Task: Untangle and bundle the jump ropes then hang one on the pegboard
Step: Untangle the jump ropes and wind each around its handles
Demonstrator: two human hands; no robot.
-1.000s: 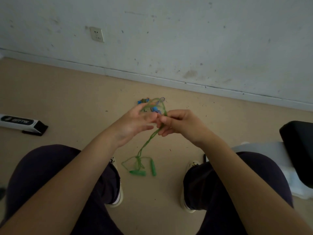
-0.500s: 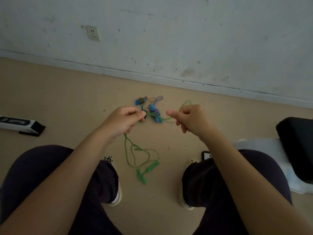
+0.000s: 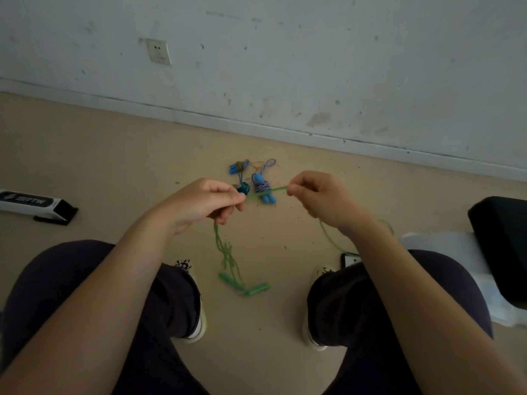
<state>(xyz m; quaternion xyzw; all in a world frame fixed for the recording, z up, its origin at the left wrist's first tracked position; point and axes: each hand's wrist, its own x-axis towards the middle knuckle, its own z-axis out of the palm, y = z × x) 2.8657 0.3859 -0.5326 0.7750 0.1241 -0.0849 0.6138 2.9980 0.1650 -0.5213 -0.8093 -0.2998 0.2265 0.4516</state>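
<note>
Two hands, left hand and right hand, now farther apart, pinch green jump rope taut; handles dangle, untangling underway.

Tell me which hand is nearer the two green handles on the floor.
Left. The left hand is above the green handles, the green rope hanging from it to them. The right hand is farther, up and to the right.

I see a scuffed white wall with a socket, beige floor, a white-and-black box at left, and a black seat over white plastic at right.
</note>
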